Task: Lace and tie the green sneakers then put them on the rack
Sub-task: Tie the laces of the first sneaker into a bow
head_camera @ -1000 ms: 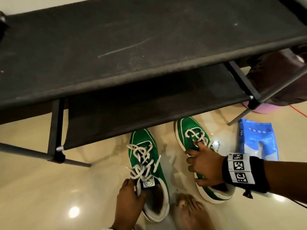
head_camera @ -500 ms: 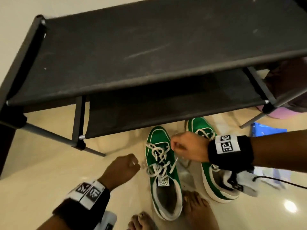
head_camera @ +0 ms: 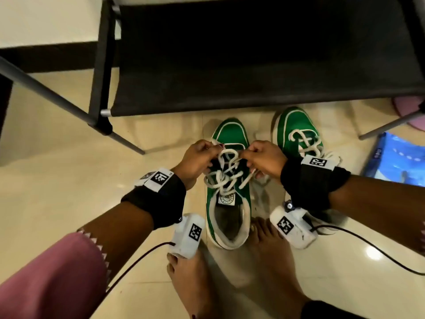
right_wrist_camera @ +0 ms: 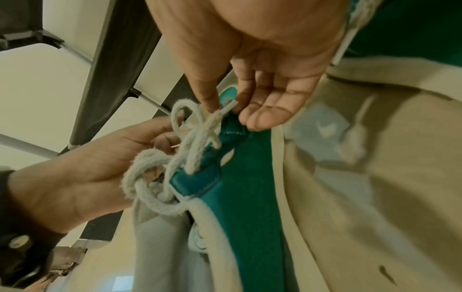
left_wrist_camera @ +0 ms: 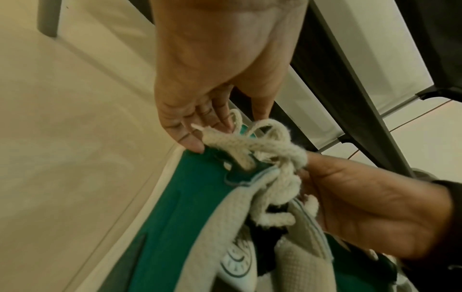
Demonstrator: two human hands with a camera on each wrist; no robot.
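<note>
Green canvas with white piping and a thick white rubber sole: the left sneaker [head_camera: 227,180] stands on the glossy cream floor [head_camera: 57,192], toe toward the rack [head_camera: 253,54], just in front of its black lower shelf and between the person's bare feet. The right sneaker [head_camera: 299,139] sits just beside it, partly hidden under the right forearm, its lace loosely threaded. The lace [head_camera: 226,168] on the near shoe is a fat, fuzzy off-white cord, slack and tangled across the eyelets. The left hand [head_camera: 197,157] pinches one end of it near the tip, thumb against forefinger, as the left wrist view shows [left_wrist_camera: 200,126]; the right hand [head_camera: 262,157] pinches the other end in the same way, with the plastic aglet poking out between the fingertips [right_wrist_camera: 212,102]. Both hands hover over the forward eyelets, close together but not touching. The lace looks soft, limp and grippy rather than slippery, so it should hold a knot well yet bunch up when pushed; it is best taken close to the stiff aglet when feeding it through a hole. The sneaker itself seems light, with a floppy upper and a firm sole, so lifting it to the shelf should go best by the heel collar or the sides of the sole. Lacing appears unfinished, tying not yet begun.
</note>
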